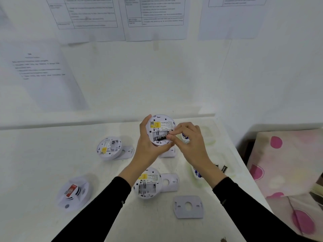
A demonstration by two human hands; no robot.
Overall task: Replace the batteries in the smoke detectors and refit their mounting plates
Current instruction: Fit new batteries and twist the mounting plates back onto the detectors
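My left hand (148, 145) holds a round white smoke detector (160, 125) above the table, its back with the yellow label facing me. A black battery (161, 137) lies in its open compartment. My right hand (187, 138) pinches the right end of that battery with thumb and forefinger. Below my arms lies another detector (148, 183), back up, with an empty battery bay. A third detector (109, 147) lies back up at the left. A fourth (74, 192) sits face up at the near left, with a red tag on it.
Grey mounting plates lie on the white table (43, 163): one near the front (188, 206), one (169, 183) beside the empty detector, one (126, 151) under the left detector. A tray (197, 173) and loose batteries (224, 168) sit at the right. Pink-dotted fabric (288, 163) lies beyond the table's right edge.
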